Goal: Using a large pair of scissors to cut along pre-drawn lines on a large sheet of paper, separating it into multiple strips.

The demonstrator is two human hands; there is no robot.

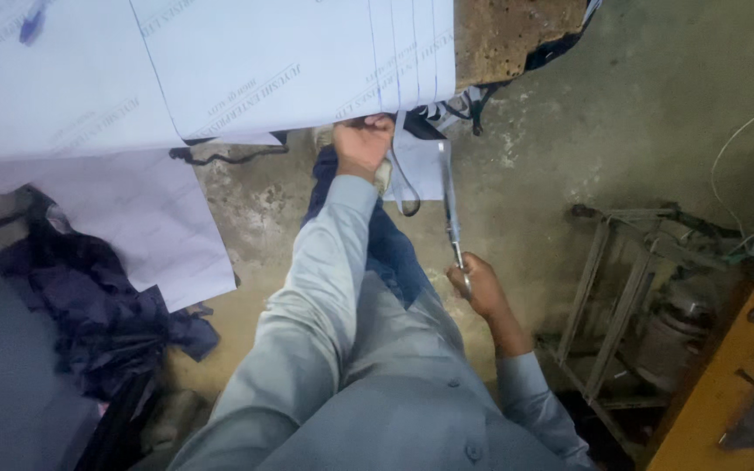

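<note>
At the far edge of the scene, the left hand [362,144] closes its fingers on the hanging edge of the white paper sheets [298,70] and dark blue fabric [386,249] draped off the worktable. To the right and nearer, the right hand [479,286] grips the handles of long scissors [449,196], blades pointing up toward the sheet edge. Dark fabric scraps [106,314] lie left on the concrete floor [656,105]; a metal frame [621,288] stands right.
</note>
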